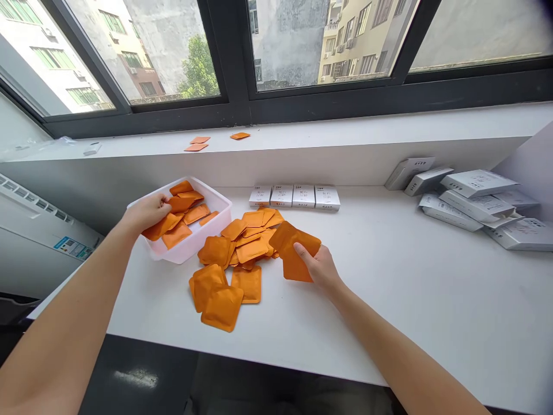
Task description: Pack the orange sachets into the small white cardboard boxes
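My left hand (148, 211) is at the left side of a pale pink plastic bin (222, 212), its fingers closed on orange sachets (161, 226). More orange sachets lie loose inside the bin. Over the white table, my right hand (318, 266) pinches a few flat orange sachets (295, 248), fanned apart, with the thumb on top. Between the hands spreads a heap of orange sachets (253, 245). Several more sachets (222, 305) lie nearer the table's front edge.
Small white boxes (303, 197) stand in a row against the back wall. At the right is a loose pile of white boxes (479, 202). A few orange pieces (240, 136) rest on the window sill (345, 129). A white appliance (38, 230) stands left of the table (389, 276).
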`<state>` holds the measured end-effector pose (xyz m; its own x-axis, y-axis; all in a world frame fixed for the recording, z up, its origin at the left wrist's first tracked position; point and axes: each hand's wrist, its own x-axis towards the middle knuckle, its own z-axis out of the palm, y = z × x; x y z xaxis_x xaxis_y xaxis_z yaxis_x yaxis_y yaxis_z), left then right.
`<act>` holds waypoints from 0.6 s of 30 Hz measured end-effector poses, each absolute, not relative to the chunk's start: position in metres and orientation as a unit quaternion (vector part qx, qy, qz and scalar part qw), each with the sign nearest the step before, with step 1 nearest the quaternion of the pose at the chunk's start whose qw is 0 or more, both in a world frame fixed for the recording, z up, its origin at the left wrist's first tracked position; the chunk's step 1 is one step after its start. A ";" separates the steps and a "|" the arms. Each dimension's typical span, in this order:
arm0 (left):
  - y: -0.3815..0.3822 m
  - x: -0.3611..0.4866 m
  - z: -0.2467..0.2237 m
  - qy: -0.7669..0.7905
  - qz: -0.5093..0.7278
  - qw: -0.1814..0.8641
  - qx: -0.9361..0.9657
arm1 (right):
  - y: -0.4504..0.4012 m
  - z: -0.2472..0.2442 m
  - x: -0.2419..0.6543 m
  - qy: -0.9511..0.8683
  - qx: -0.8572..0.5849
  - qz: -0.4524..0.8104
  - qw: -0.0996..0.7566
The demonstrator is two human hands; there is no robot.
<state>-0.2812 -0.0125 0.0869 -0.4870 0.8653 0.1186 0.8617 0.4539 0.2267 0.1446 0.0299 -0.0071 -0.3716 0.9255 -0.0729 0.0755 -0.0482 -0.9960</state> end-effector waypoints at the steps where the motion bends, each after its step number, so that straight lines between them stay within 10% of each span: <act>1: -0.015 -0.274 0.096 0.857 0.145 0.005 0.495 | 0.029 -0.008 0.144 -0.590 -0.427 0.582 0.360; 8: -0.019 -0.191 0.110 0.816 0.268 0.049 0.510 | 0.025 -0.004 0.144 -0.586 -0.413 0.602 0.351; 18: 0.008 -0.035 0.046 0.675 0.329 0.398 0.527 | 0.024 0.003 0.145 -0.514 -0.366 0.661 0.406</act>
<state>-0.0354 0.0078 0.0461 -0.1280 0.9734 -0.1899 0.4497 0.2276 0.8637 0.1450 0.0242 0.0027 -0.4019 0.9133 -0.0660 -0.1608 -0.1414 -0.9768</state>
